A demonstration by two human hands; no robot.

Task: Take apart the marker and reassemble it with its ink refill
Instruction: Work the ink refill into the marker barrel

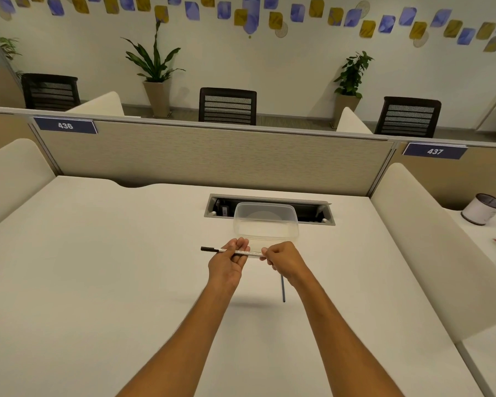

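Note:
A thin white marker point(251, 253) with a black cap at its left tip is held level above the desk. My left hand point(228, 263) grips its middle from below. My right hand point(284, 260) pinches its right end with closed fingers. A thin blue ink refill point(283, 290) lies on the desk, partly hidden under my right wrist.
A clear plastic container point(265, 222) stands just beyond my hands, in front of an open cable hatch point(269, 209). Cream dividers flank the white desk point(98, 267); a fabric partition closes the far edge. A white pen cup point(481, 209) stands on the neighbouring desk at right.

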